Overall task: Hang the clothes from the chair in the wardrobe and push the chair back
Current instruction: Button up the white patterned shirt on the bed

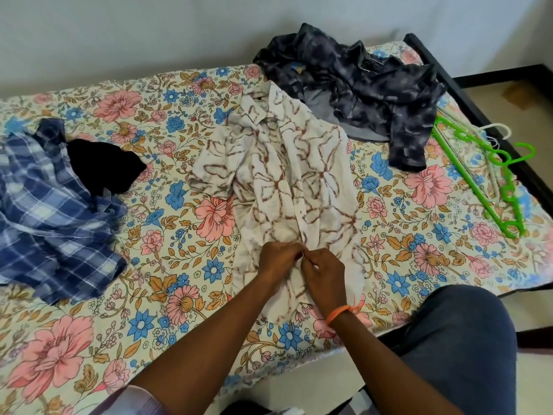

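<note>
A white shirt with brown line print [287, 175] lies spread front-up on a floral bed sheet [167, 211], collar toward the wall. My left hand [279, 259] and my right hand [324, 277] meet at the lower part of its button strip, both pinching the fabric there. An orange band circles my right wrist. A blue plaid shirt [51, 205] is crumpled at the left with a black garment [101, 166] on it. A dark blue-grey patterned shirt [368, 88] lies bunched at the far right. No chair or wardrobe is in view.
Green plastic hangers [490, 181] and a white hanger [496, 128] lie at the bed's right side near its black frame [466, 85]. My knee in dark trousers [457, 333] is at the bed's near right corner. A pale wall runs behind the bed.
</note>
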A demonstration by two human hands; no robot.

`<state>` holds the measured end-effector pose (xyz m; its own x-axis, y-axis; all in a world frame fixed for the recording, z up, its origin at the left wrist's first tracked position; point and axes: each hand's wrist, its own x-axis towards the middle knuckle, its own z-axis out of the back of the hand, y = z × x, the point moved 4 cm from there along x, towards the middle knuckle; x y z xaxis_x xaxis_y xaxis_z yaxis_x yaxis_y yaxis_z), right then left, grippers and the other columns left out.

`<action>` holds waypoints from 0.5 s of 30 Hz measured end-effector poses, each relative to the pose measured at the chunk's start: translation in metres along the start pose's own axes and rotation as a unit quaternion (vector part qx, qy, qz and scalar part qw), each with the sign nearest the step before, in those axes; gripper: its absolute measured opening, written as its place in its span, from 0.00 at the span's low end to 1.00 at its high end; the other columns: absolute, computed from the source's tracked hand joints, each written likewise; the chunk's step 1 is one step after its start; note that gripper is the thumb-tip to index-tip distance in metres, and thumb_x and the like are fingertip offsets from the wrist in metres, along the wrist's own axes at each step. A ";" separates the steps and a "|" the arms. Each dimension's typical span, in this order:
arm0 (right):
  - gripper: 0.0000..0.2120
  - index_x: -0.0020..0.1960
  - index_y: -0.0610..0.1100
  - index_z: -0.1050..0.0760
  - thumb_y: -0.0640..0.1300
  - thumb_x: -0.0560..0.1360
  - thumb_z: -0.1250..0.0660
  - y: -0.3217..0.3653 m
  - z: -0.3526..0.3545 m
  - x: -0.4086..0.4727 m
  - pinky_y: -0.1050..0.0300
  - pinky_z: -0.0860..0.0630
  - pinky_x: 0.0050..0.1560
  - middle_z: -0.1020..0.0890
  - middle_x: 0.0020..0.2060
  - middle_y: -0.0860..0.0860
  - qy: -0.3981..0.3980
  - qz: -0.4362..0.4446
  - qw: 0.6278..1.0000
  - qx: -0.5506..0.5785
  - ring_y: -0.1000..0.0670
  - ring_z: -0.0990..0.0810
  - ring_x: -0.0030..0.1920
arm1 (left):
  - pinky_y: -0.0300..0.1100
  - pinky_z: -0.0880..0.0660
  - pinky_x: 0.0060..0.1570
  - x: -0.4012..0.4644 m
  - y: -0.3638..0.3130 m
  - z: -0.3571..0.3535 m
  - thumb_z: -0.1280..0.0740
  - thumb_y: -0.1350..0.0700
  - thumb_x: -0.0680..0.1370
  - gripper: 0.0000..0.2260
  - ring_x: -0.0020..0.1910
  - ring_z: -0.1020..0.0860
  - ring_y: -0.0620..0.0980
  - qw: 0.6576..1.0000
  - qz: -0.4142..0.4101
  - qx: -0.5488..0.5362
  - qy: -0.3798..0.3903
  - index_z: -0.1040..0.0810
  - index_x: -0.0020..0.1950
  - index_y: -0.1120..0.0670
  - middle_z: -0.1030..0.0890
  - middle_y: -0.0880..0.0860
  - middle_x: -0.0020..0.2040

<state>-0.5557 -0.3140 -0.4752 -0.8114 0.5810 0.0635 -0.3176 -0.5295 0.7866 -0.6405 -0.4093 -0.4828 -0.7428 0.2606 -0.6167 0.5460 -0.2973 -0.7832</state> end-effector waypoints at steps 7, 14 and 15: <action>0.08 0.48 0.39 0.16 0.38 0.75 0.34 0.001 -0.002 0.000 0.55 0.25 0.38 0.20 0.39 0.46 -0.007 0.028 0.998 -0.062 0.49 0.22 0.38 | 0.41 0.23 0.36 0.005 0.005 -0.002 0.24 0.55 0.72 0.06 0.34 0.20 0.50 1.000 -0.004 -0.008 0.014 0.13 0.41 0.58 0.15 0.58 0.37; 0.04 0.47 0.43 0.14 0.42 0.73 0.25 -0.004 0.002 0.005 0.62 0.24 0.43 0.16 0.38 0.50 -0.038 -0.056 0.997 0.043 0.53 0.18 0.40 | 0.43 0.20 0.43 0.004 -0.001 -0.002 0.30 0.66 0.75 0.04 0.40 0.18 0.53 0.999 0.012 -0.027 0.030 0.16 0.46 0.65 0.15 0.63 0.43; 0.04 0.46 0.44 0.14 0.43 0.72 0.24 -0.007 0.003 0.007 0.62 0.23 0.43 0.15 0.38 0.51 -0.034 -0.091 0.993 0.073 0.54 0.17 0.40 | 0.42 0.21 0.41 0.005 0.000 -0.002 0.30 0.66 0.75 0.04 0.39 0.19 0.53 0.999 0.010 -0.020 0.034 0.16 0.45 0.65 0.16 0.63 0.41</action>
<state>-0.5581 -0.3043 -0.4783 -0.7106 0.7019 -0.0492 -0.3769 -0.3206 0.8690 -0.6433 -0.4059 -0.4862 -0.7048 0.3166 -0.6348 0.5759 -0.2673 -0.7726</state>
